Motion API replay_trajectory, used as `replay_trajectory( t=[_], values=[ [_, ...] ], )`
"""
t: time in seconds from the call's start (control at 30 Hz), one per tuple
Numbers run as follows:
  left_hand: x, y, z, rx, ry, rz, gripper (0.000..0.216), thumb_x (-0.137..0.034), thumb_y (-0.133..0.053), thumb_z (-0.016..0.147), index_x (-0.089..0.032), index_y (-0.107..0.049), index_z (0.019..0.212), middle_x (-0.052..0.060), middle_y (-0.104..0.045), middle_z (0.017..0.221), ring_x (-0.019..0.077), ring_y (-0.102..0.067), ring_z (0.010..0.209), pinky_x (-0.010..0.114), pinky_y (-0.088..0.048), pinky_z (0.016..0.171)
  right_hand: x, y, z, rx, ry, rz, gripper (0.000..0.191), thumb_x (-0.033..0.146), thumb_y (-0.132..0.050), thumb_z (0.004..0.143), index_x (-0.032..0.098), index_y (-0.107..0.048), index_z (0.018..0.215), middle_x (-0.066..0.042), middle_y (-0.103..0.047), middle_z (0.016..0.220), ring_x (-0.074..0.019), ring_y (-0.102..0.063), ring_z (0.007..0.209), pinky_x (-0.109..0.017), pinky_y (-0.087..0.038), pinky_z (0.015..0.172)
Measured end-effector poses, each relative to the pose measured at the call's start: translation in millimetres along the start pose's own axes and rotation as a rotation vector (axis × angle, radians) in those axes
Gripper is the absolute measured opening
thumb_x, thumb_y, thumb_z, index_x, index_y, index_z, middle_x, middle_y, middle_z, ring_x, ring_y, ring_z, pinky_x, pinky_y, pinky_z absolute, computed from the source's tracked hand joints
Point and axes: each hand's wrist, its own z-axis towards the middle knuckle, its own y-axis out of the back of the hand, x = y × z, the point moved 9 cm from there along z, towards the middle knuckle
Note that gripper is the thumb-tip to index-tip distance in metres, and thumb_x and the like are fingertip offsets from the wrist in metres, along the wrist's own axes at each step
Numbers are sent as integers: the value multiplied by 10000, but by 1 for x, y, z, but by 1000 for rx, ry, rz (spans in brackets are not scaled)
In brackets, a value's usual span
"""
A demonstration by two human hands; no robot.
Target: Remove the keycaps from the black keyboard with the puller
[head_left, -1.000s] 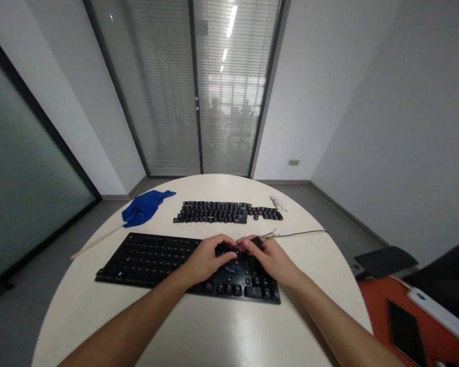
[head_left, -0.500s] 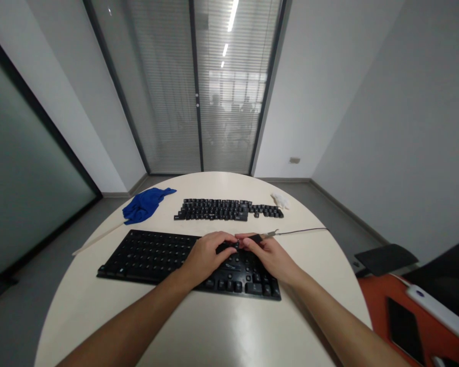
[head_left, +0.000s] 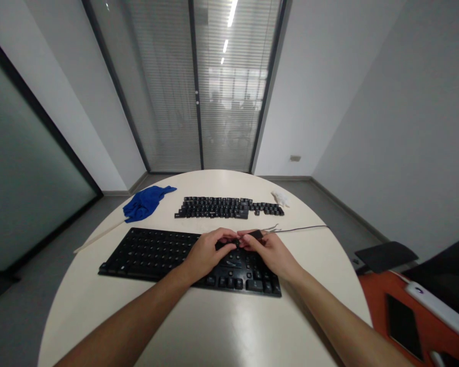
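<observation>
Apparently on small-key work: my left hand (head_left: pixel 209 251) is bent almost to a pinch, my right hand (head_left: pixel 271 251) curled round a dark tool (head_left: pixel 256 234). Keyboard (head_left: pixel 149 253) lies beneath both; loose keys (head_left: pixel 214 208) at 12 o'clock. Next move likely calls for steady fingertips. Can't tell what's between them; hands hide the keyboard's upper middle.

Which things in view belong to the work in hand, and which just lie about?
Work, apparently: partly stripped black keyboard; loose black keycaps; small black object in the right hand.

Lying about, apparently: blue cloth; pale stick; crumpled white tissue; black phone; white power strip.
</observation>
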Motion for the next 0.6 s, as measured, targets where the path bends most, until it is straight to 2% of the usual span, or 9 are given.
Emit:
replay_trajectory(
  t=[0.27,0.5,0.6],
  values=[
    [1,2,0,-22,16,114,153,-220,-656,868,-199,-679,1017,39,-732,1000,193,-679,915,333,-543,851,-7,-4,0,5,-88,119,520,581,-632,839,168,-724,1140,-92,-750,951,-218,-694,917,-407,-560,894],
    [-10,0,0,-9,-87,185,94,-232,-630,898,-194,-666,975,35,-713,997,179,-659,920,292,-532,795,-14,-8,0,35,-155,211,526,566,-672,814,166,-719,1153,-92,-752,981,-201,-714,904,-376,-573,892],
    [-16,-4,-1,22,-155,224,129,-251,-641,898,-208,-666,1016,37,-704,1046,185,-650,978,306,-528,854,-15,-5,1,9,-168,205,546,567,-707,779,153,-725,1136,-86,-760,942,-208,-712,905,-361,-574,881]
  ],
)
